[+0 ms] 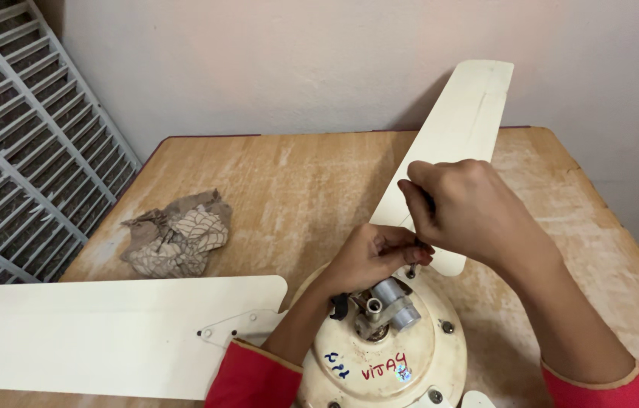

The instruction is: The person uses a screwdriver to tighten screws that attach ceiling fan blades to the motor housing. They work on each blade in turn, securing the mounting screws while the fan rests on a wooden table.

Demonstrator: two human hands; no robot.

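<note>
A cream ceiling fan motor housing (380, 355) lies on a worn wooden table (297, 181), with a grey metal shaft stub (393, 302) at its centre. One cream blade (100, 332) stretches left, fixed by a bracket with screws. A second blade (459, 125) points to the far right corner. My left hand (368, 257) pinches a small dark screw (412, 268) at the base of that second blade. My right hand (470, 211) is closed around a thin dark tool whose tip meets the screw. Red sleeves cover both wrists.
A crumpled brown patterned cloth (176, 234) lies on the table's left side. A white slatted grille (24, 136) leans against the wall at the left. A pale wall stands behind the table.
</note>
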